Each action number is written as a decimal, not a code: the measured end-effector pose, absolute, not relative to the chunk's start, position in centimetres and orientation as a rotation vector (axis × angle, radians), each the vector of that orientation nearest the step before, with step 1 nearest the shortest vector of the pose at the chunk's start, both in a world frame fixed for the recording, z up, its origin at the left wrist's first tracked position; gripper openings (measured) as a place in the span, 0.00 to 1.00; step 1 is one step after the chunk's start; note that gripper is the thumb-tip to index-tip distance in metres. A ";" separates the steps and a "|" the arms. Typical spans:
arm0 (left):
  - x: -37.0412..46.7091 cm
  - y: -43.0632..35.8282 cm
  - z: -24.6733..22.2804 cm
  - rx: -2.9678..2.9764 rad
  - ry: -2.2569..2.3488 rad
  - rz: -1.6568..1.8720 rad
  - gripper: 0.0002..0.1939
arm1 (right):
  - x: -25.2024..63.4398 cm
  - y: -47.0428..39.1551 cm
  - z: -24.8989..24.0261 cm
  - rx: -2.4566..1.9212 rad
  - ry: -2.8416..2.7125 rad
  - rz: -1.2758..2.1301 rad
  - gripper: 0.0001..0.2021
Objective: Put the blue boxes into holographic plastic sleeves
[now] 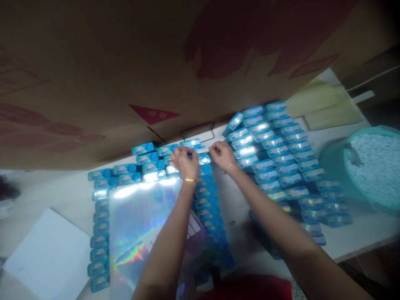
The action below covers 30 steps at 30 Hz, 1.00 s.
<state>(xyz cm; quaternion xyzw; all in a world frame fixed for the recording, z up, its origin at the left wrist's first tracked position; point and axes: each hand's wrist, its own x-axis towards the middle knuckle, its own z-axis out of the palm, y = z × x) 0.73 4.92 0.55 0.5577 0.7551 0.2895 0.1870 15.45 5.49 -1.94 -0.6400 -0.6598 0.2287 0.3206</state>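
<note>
My left hand (186,163) is closed, fingers curled over small blue packs (153,166) that lie in rows. My right hand (223,155) pinches the right end of a narrow shiny sticker (203,150). The sticker spans the short gap between both hands, over one of the packs; its left end meets my left fingertips. Whether it touches the pack I cannot tell. Packs near my left hand show a round blue spot. To the right of my right hand, many similar packs (275,146) bear shiny rectangular strips.
A large cardboard box (103,83) stands along the back. Beneath my left forearm lies a holographic sheet (140,225). A turquoise tub (346,158) of small pale pieces stands at right. A white board (46,254) lies at lower left on the white table (353,246).
</note>
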 end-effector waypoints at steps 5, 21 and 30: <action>0.8 5.1 0.6 1.637 2.193 0.721 0.04 | 15.3 5.4 -4.1 -1.689 -1.579 0.826 0.05; -2.6 2.0 1.9 2.120 1.759 0.426 0.23 | 16.4 2.6 -4.8 -1.781 -2.128 0.848 0.27; -18.3 -9.7 7.4 1.949 1.663 0.379 0.13 | 6.1 -7.4 4.9 -1.348 -2.113 0.707 0.17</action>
